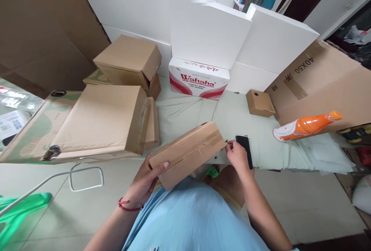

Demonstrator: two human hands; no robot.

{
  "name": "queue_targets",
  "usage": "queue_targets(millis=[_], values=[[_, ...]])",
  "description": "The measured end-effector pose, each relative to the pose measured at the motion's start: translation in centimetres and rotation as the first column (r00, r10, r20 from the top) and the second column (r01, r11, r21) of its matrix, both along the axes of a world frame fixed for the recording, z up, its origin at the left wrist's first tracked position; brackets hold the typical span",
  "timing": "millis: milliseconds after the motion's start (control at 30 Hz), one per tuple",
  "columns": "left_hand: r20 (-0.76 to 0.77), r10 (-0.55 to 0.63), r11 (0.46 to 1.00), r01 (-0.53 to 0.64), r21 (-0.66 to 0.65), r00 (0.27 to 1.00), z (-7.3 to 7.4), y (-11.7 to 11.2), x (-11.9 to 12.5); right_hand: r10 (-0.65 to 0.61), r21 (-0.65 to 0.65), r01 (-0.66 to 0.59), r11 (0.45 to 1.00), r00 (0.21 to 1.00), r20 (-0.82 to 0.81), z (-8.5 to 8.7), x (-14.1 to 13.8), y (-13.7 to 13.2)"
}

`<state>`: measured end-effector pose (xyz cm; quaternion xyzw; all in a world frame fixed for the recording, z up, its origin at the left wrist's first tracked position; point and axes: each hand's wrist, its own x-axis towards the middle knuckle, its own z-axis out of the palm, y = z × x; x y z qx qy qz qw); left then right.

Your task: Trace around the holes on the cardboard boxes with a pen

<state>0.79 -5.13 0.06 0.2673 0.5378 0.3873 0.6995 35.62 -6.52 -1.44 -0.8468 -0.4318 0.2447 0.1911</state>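
Observation:
A long brown cardboard box [188, 152] is tilted in front of my body, over the near edge of the table. My left hand [147, 179] grips its left end, with the thumb on the face towards me. At the box's right end, my right hand [235, 153] has its fingers pinched together close to the corner. What those fingers hold, if anything, is too small to make out; a thin dark bit shows at the tips. A black phone [244, 150] lies just to the right of my right hand, partly covered by it.
Cardboard boxes [104, 117] are stacked on the left. A white and red Wahaha carton [199, 77] stands at the back against white panels [208, 26]. To the right are a small box [260, 103], an orange bottle [307, 126] and a large cardboard sheet [321, 84]. Two people are beyond the panels.

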Motion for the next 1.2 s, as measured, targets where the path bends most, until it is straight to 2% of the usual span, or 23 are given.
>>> queue_targets(millis=[67, 133, 200, 300, 433, 500, 567, 667, 733, 800, 867, 933, 967, 1033, 1100, 1167, 1200], values=[[-0.173, -0.002, 0.989, 0.027, 0.143, 0.985, 0.3, -0.3, 0.2, -0.007, -0.065, 0.011, 0.998, 0.998, 0.061, -0.9, 0.2, 0.8], [-0.372, 0.009, 0.959, 0.097, 0.265, 0.928, 0.4, -0.6, 0.4, -0.001, -0.111, 0.013, 0.994, 0.994, 0.110, -1.9, -0.1, 1.5], [-0.498, 0.032, 0.921, 0.167, 0.351, 0.867, 0.1, -0.7, 1.1, 0.016, -0.131, 0.001, 0.991, 0.992, 0.127, -2.6, -0.6, 2.1], [-0.545, 0.048, 0.885, 0.217, 0.411, 0.837, -0.5, -0.7, 2.7, 0.020, -0.116, -0.008, 0.993, 0.994, 0.109, -3.3, -1.1, 2.7], [-0.505, 0.081, 0.884, 0.172, 0.435, 0.859, -0.9, -0.3, 5.0, -0.016, 0.005, 0.016, 1.000, 1.000, -0.001, -3.5, -0.1, 2.0], [-0.499, 0.031, 0.858, 0.233, 0.457, 0.866, -0.9, -0.1, 5.4, -0.044, 0.082, 0.052, 0.995, 0.994, -0.098, -3.5, 0.8, 1.0], [-0.505, -0.106, 0.817, 0.364, 0.447, 0.857, -1.0, 0.1, 5.4, -0.079, 0.148, 0.115, 0.982, 0.971, -0.228, -3.5, 1.7, -0.2], [-0.421, -0.427, 0.738, 0.578, 0.349, 0.800, -1.3, 0.4, 5.4, -0.113, 0.236, 0.241, 0.941, 0.884, -0.454, -3.4, 3.0, -1.8], [-0.309, -0.564, 0.689, 0.643, 0.335, 0.766, -1.5, 0.6, 6.1, -0.099, 0.289, 0.315, 0.904, 0.812, -0.576, -3.1, 3.8, -2.5], [-0.249, -0.586, 0.666, 0.633, 0.395, 0.771, -1.4, 0.7, 7.5, -0.047, 0.348, 0.384, 0.855, 0.725, -0.687, -2.5, 4.6, -2.8], [-0.276, -0.547, 0.649, 0.609, 0.457, 0.790, -1.1, 0.9, 9.2, 0.033, 0.394, 0.471, 0.789, 0.608, -0.793, -1.9, 5.2, -2.9], [-0.367, -0.479, 0.679, 0.602, 0.420, 0.797, -1.0, 1.3, 10.6, 0.085, 0.411, 0.546, 0.730, 0.524, -0.848, -1.6, 5.2, -2.9], [-0.416, -0.442, 0.716, 0.592, 0.371, 0.795, -1.1, 1.6, 11.0, 0.083, 0.418, 0.568, 0.709, 0.522, -0.849, -1.6, 5.0, -2.9], [-0.479, -0.404, 0.788, 0.563, 0.251, 0.779, -1.7, 2.2, 11.0, 0.038, 0.442, 0.585, 0.680, 0.573, -0.819, -1.7, 4.1, -3.0], [-0.468, -0.451, 0.810, 0.569, 0.144, 0.760, -2.7, 2.8, 10.3, -0.004, 0.489, 0.557, 0.672, 0.662, -0.749, -1.8, 2.9, -3.0], [-0.396, -0.539, 0.796, 0.603, 0.047, 0.743, -3.8, 3.1, 9.4, 0.004, 0.538, 0.426, 0.727, 0.782, -0.624, -1.6, 1.5, -3.0], [-0.343, -0.579, 0.788, 0.616, -0.002, 0.740, -4.3, 3.1, 9.1, 0.032, 0.551, 0.311, 0.774, 0.851, -0.525, -1.4, 0.9, -3.0]])
